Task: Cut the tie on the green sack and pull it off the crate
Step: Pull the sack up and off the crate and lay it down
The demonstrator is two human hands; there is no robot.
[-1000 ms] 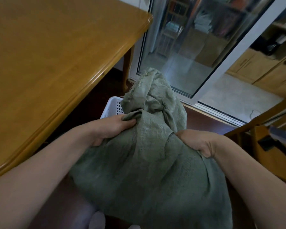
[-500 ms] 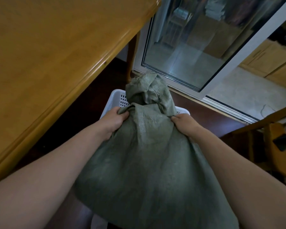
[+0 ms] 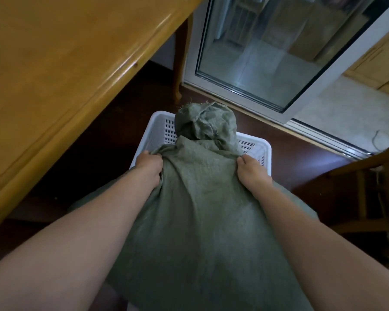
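More crate [image 3: 266, 145] shows; left hand [image 3: 149, 164] and right hand [image 3: 252, 172] grip green sack [image 3: 200, 203] bunched between them.

One green sack [image 3: 200, 209], one white crate [image 3: 266, 147] (partly covered), two hands – left hand [image 3: 149, 163], right hand [image 3: 253, 173] – one wooden table [image 3: 54, 63], one glass door [image 3: 267, 52], one chair [image 3: 368, 162]
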